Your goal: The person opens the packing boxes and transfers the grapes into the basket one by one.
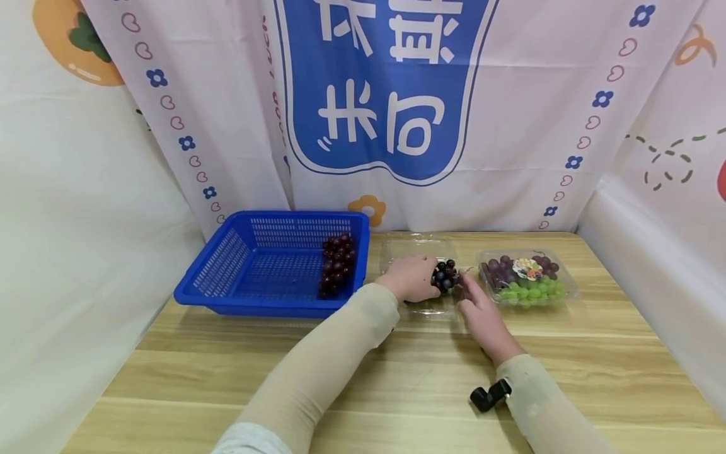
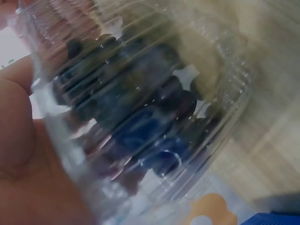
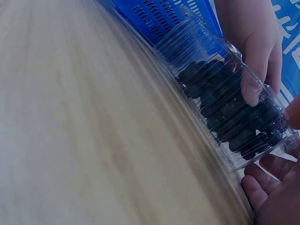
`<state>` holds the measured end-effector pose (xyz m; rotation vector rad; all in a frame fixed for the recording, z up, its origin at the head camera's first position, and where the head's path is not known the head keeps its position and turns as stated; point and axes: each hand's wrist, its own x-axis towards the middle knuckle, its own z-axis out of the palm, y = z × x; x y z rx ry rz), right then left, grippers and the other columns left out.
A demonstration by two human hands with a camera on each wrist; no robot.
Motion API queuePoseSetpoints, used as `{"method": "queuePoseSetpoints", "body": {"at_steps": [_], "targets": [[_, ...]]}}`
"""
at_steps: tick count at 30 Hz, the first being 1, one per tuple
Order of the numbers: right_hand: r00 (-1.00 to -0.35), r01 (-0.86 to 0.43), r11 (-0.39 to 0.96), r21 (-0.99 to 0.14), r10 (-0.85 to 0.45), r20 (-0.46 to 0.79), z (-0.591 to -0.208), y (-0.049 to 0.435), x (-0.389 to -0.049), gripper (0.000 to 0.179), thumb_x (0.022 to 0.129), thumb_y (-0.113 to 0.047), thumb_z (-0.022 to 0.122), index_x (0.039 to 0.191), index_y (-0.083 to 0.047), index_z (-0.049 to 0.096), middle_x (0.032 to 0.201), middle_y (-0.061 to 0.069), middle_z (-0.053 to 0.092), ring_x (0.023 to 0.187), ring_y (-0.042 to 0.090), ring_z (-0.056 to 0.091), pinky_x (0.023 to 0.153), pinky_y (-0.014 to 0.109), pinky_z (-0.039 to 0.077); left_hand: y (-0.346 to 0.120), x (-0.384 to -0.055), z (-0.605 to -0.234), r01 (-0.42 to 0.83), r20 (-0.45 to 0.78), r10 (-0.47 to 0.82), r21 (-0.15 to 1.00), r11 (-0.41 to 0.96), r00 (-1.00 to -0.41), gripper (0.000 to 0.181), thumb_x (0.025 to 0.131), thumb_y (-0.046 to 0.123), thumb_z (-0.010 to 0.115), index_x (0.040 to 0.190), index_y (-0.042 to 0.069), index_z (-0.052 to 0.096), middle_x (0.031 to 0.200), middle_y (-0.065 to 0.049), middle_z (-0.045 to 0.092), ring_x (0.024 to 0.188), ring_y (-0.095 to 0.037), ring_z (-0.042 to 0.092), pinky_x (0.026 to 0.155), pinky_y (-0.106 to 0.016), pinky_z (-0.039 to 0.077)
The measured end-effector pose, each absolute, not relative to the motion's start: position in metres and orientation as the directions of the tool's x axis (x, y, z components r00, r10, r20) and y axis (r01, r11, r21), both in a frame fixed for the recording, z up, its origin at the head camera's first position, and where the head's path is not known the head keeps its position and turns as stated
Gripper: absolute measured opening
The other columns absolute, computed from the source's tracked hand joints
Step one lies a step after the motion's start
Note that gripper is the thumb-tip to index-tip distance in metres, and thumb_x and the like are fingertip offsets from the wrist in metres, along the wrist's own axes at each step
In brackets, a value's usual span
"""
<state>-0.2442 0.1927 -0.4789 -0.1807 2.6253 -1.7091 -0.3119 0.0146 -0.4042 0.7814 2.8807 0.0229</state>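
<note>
A bunch of dark grapes (image 1: 445, 275) lies in an open clear plastic box (image 1: 422, 244) at the middle of the table. My left hand (image 1: 411, 277) reaches over it from the left and grips the bunch; in the right wrist view its thumb (image 3: 252, 91) lies over the grapes. At the box's right end is my right hand (image 1: 482, 312), its fingers loosely bent beside the grapes' stem; whether they touch it is hard to tell. Through the ribbed wall the left wrist view shows the dark grapes (image 2: 136, 93), blurred. The left fingertips are hidden.
Left of the box stands a blue plastic basket (image 1: 266, 306) with red grapes (image 1: 338, 265) along its right side. To the right sits a closed clear box (image 1: 570, 287) of purple and green grapes with a round label (image 1: 527, 269). A printed cloth (image 1: 386, 202) hangs behind the wooden table (image 1: 397, 403).
</note>
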Motion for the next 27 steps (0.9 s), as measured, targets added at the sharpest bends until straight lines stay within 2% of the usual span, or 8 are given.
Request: {"method": "queuePoseSetpoints", "body": {"at_steps": [13,21,27], "targets": [[-0.991,-0.101,0.368,-0.924,-0.117,0.062,-0.480,0.193,-0.245,0.070,0.100,-0.007,0.044,0.164,-0.018,0.018,0.168,0.007,0.015,0.150,0.037,0.020,0.118,0.059,0.015,0.019,-0.315,-0.424,0.515,-0.135,0.512,0.013,0.857,-0.848,0.072,0.092,0.049,0.070,0.152,0.019,0.045,0.148,-0.006,0.050,0.132,-0.026,0.051,0.111,-0.047,0.037],[-0.990,-0.110,0.388,-0.915,-0.120,0.068,-0.482,0.193,-0.246,0.070,0.099,-0.006,0.044,0.164,-0.017,0.019,0.168,0.006,0.015,0.152,0.035,0.014,0.118,0.061,0.013,0.021,-0.309,-0.429,0.511,-0.167,0.501,-0.019,0.859,-0.849,0.074,0.094,0.051,0.068,0.158,0.026,0.040,0.151,-0.006,0.047,0.136,-0.026,0.047,0.115,-0.046,0.032],[-0.991,-0.105,0.387,-0.916,-0.116,0.064,-0.483,0.193,-0.247,0.071,0.099,-0.006,0.044,0.164,-0.015,0.017,0.168,0.007,0.015,0.151,0.037,0.016,0.118,0.061,0.014,0.022,-0.308,-0.431,0.495,-0.173,0.484,-0.028,0.868,-0.858,0.075,0.094,0.055,0.065,0.159,0.027,0.037,0.156,-0.005,0.042,0.141,-0.025,0.042,0.118,-0.047,0.027]]}}
